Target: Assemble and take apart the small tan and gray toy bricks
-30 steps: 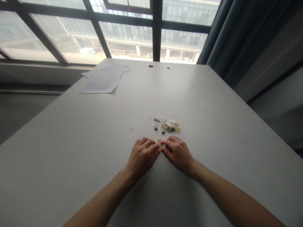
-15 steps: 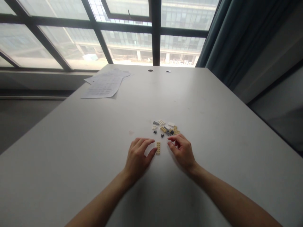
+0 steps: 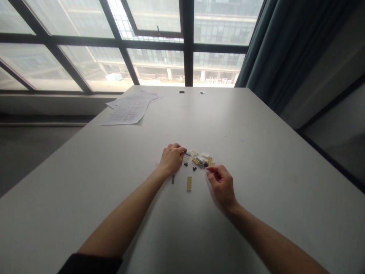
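Two bare hands at a small scatter of toy bricks on a wide white bench.

The heap of small tan, grey and black plastic bricks lies mid-bench; a tan studded plate sits apart at 6 o'clock of it. The left hand, fingers curled, pinches at the heap's 9 o'clock edge; isolating one piece before lifting seems wise. The right hand rests half-curled at 5 o'clock; whether it holds anything cannot be told.
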{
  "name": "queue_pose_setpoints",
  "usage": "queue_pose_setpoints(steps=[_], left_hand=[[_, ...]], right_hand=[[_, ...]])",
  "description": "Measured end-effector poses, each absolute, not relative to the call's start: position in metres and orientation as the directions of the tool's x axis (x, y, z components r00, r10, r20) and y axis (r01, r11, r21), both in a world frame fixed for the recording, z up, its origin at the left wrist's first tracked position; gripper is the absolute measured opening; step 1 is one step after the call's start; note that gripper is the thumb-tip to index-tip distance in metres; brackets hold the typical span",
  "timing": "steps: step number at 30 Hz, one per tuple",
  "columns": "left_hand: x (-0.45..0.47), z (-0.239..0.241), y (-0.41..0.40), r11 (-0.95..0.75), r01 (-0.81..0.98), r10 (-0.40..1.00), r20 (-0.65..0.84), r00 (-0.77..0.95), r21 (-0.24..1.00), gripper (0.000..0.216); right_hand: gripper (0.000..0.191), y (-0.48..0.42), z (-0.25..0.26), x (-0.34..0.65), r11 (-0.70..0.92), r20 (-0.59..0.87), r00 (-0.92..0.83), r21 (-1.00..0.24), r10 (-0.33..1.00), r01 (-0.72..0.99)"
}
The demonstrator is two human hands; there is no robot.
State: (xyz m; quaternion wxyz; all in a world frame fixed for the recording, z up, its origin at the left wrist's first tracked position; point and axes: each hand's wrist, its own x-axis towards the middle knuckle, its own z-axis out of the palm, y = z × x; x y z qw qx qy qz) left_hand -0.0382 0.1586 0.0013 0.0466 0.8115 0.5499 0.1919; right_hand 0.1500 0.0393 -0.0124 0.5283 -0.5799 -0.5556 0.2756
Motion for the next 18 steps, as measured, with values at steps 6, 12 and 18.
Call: queue_pose_setpoints(steps=[6,12,18], left_hand=[[-0.043,-0.003,0.16,-0.385,0.868,0.915,0.252,0.315,0.315,0.022],[-0.045,-0.004,0.162,-0.349,0.861,0.932,0.232,0.278,0.369,0.017],[-0.047,-0.004,0.161,-0.338,0.838,0.939,0.213,0.269,0.428,0.016]], right_hand=[[0.01,0.04,-0.013,0.151,0.18,0.27,0.232,-0.921,0.935,0.346],[0.011,0.038,-0.008,0.15,0.241,0.353,0.26,-0.893,0.899,0.38],[0.012,0.049,-0.002,0.162,0.269,0.448,0.381,-0.858,0.809,0.437]])
